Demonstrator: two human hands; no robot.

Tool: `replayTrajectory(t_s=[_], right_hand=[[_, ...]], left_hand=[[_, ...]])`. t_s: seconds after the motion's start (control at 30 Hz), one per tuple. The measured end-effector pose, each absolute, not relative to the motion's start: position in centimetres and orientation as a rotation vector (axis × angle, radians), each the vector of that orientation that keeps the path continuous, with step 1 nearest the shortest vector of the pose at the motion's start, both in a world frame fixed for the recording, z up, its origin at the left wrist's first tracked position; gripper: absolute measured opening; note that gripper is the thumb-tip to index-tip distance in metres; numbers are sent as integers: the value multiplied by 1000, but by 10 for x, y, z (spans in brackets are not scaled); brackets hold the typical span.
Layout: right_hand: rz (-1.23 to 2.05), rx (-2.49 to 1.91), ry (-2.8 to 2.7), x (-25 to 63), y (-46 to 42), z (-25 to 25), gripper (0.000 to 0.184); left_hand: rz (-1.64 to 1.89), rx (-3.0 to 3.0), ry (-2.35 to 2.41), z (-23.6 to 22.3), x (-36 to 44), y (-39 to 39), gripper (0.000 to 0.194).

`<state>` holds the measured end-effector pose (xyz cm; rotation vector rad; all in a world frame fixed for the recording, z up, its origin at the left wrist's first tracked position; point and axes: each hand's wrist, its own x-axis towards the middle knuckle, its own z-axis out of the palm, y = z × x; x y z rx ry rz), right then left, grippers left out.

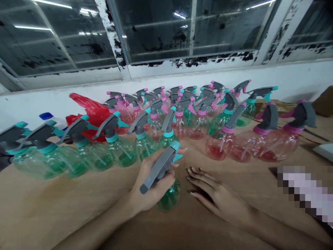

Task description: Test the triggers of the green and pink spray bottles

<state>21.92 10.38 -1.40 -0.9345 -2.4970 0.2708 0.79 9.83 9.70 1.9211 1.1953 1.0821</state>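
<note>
Head view: 2 hands [188, 189] over brown table [99, 215], white-framed windows [156, 31] behind

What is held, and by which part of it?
The left hand holds a green spray bottle around its neck, below the grey head; the right hand holds nothing.

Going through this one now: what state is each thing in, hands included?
Left hand: closed around the held bottle's neck
Held green bottle: upright, spray head on
Right hand: holding nothing, palm down, fingers slightly spread
Other green bottles: standing, spray heads on; contents unclear
Pink bottles: standing, spray heads on; contents unclear
Red bag: crumpled
Window frame: paint patchy
</note>
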Motion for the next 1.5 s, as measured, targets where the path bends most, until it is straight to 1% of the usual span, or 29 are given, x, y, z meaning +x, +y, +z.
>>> replayTrajectory(t_s=[0.17, 0.33, 0.5, 0.67, 0.9, 1.23, 1.5], right_hand=[[292, -952, -2509, 220, 104, -14, 41], [268, -968, -2542, 220, 104, -14, 39], [254, -965, -2560, 220, 104, -15, 40], [250, -948, -2533, 221, 104, -17, 39], [260, -951, -2539, 221, 105, -19, 39], [280, -970, -2547, 221, 106, -18, 38], [325, -953, -2517, 222, 106, -20, 40]], left_hand=[[1094, 1918, 1170, 97, 9, 98, 46], [1074, 1919, 1175, 98, 8, 98, 45], [1037, 1975, 1104, 101, 5, 98, 34], [950, 2001, 1152, 103, 1, 98, 27], [952, 2052, 1168, 104, 2, 99, 23], [1179, 2048, 1231, 95, 9, 99, 30], [1075, 2061, 1129, 95, 9, 99, 40]])
